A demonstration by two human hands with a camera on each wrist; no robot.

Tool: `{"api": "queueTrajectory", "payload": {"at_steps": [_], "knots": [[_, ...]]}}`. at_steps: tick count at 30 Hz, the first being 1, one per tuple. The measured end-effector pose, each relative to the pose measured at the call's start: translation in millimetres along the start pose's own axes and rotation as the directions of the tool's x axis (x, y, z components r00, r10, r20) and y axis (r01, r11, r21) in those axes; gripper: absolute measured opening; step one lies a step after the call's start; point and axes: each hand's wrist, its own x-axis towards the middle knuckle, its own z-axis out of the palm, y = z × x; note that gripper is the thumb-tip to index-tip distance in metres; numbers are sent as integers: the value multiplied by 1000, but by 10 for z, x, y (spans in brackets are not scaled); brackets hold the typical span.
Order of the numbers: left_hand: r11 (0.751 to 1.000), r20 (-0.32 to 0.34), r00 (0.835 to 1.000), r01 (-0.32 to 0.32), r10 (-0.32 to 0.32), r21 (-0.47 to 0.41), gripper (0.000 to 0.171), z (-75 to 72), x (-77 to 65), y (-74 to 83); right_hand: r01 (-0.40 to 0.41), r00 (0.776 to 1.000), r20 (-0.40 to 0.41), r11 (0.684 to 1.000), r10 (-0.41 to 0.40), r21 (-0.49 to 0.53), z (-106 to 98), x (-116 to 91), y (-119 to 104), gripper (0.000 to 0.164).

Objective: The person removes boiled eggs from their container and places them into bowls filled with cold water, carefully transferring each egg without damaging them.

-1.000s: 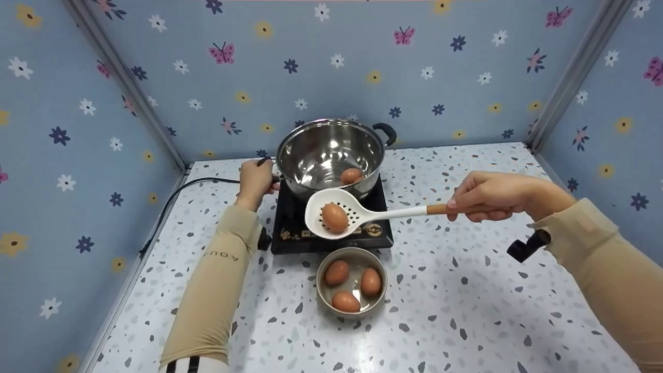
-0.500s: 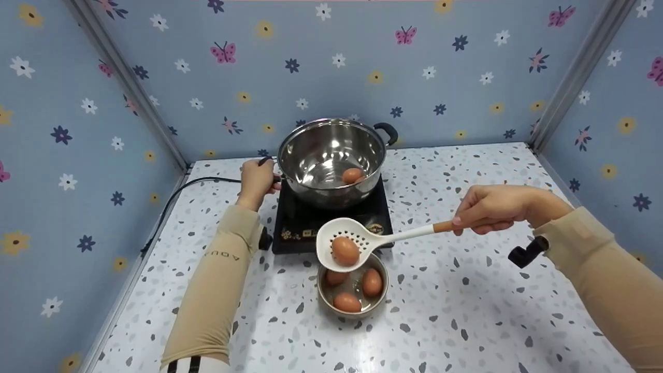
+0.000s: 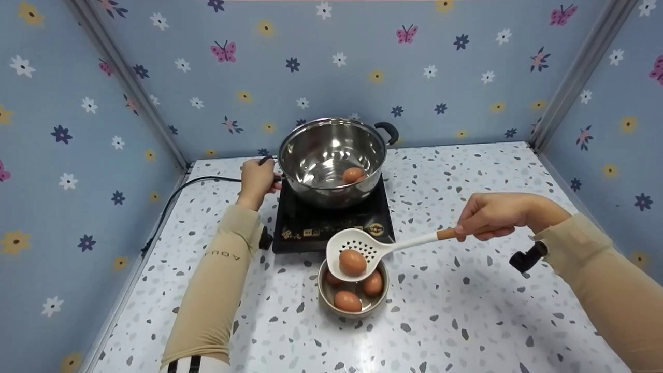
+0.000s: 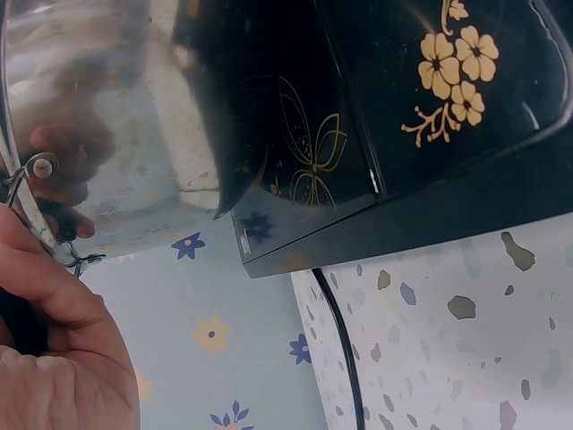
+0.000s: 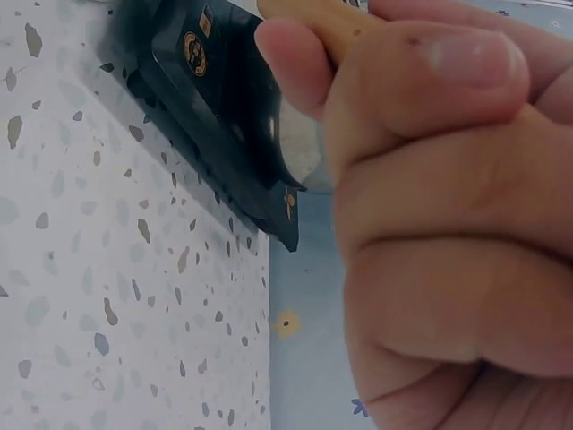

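Note:
My right hand (image 3: 489, 216) grips the wooden handle of a white slotted spoon (image 3: 383, 250). One brown egg (image 3: 352, 262) rests in the spoon's bowl, over the far part of a small metal bowl (image 3: 384, 298). Several eggs show in that bowl, such as a front egg (image 3: 347, 301); one is partly hidden by the spoon. With curled fingers my left hand (image 3: 256, 178) holds the black left handle of a steel pot (image 3: 331, 194), and the left wrist view has the fingers (image 4: 54, 296) around it. Inside the pot lies an egg (image 3: 353, 175) with part of another beside it.
Under the pot is a black induction cooker (image 3: 331, 243) with gold flower prints. Its cord (image 3: 176, 194) runs off to the left. The pot's free handle (image 3: 387, 132) points to the right. Blue patterned walls (image 3: 331, 67) enclose the speckled tabletop (image 3: 456, 321) at the back and sides.
The spoon with its egg has moved toward me and slightly right, from in front of the pot to over the small bowl. My left hand has stayed on the pot handle.

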Motion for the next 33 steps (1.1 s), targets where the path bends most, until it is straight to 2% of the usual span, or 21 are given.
{"api": "queueTrajectory", "payload": {"at_steps": [9,14,20,26,33], "knots": [[1000,-1,1000,10,-10,-7,36,6,3,7,4,999,-51,998,-7,-65,24,-45,-51,22],[1000,-6,1000,13,-13,-8,35,14,0,9,34,996,-82,988,-47,-152,64,-57,-97,20],[1000,-9,1000,16,-16,-5,34,13,-7,17,74,992,-80,973,-94,-221,106,-88,-160,19],[1000,-13,1000,18,-18,8,33,6,0,-7,90,990,-81,963,-114,-253,128,-101,-190,18],[1000,-5,1000,5,-5,-4,35,13,13,0,93,976,-171,966,-137,-241,104,-120,-216,19]]}}
